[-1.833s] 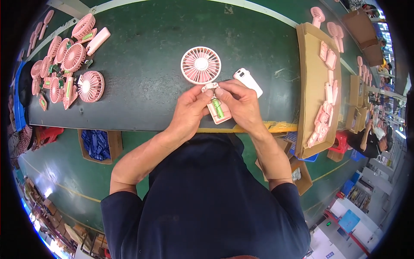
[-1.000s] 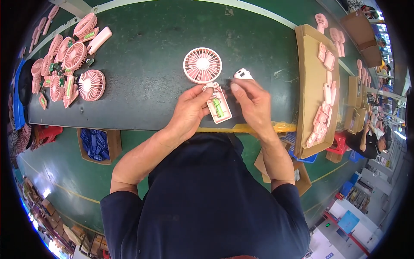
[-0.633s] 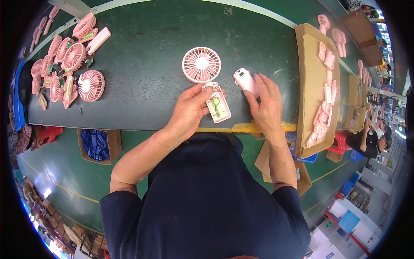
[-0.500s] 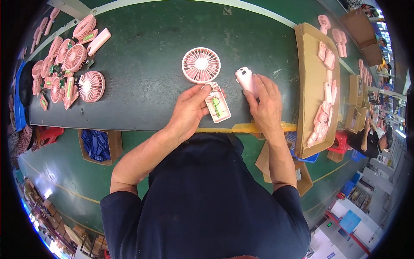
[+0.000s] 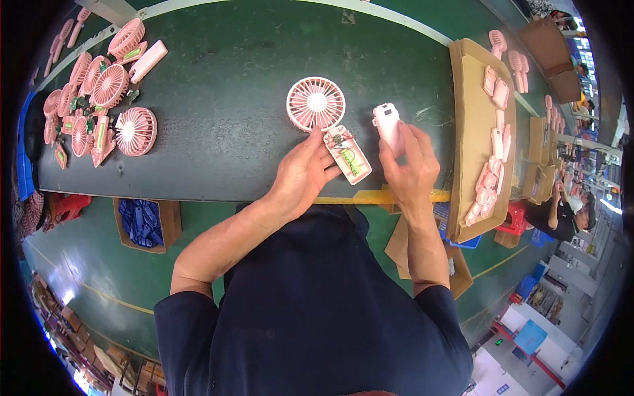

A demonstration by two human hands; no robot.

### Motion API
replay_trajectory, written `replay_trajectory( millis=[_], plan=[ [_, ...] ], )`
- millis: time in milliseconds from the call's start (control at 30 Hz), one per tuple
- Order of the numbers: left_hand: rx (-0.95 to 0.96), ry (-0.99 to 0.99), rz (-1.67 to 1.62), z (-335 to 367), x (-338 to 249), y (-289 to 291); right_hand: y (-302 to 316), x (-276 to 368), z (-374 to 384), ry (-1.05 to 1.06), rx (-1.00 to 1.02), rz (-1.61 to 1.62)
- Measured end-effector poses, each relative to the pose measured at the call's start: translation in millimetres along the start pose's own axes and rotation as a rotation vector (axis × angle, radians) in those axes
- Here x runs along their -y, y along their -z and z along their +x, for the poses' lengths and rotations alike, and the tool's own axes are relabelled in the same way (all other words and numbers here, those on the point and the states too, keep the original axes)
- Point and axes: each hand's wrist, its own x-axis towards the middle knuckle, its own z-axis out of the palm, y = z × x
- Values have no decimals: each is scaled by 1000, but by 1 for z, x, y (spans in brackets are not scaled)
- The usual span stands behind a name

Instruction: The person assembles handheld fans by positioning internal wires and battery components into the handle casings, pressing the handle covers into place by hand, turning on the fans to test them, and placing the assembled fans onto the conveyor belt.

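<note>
Your left hand steadies the open pink handheld fan flat on the dark green worktop, fingers pressed on its exposed handle. Your right hand has its grip closed around the pink handle cover, just right of the fan.

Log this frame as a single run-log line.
left hand: steadies open pink fan on green table | right hand: grips white handle cover | nearby: fan pile far left, cardboard tray right
</note>
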Motion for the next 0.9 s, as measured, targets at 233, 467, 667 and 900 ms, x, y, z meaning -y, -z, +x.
replay_trajectory(
  millis=[233,467,667,900],
  plan=[
    [48,-1,31,-1,-2,-3,13,48,-14,148,42,112],
    [56,-13,-18,-3,-1,-4,3,57,-19,149,77,89],
    [44,-11,-33,-4,-1,-4,-1,61,-18,137,115,63],
    [45,3,-21,-2,2,0,-2,63,-19,115,143,41]
  ],
)
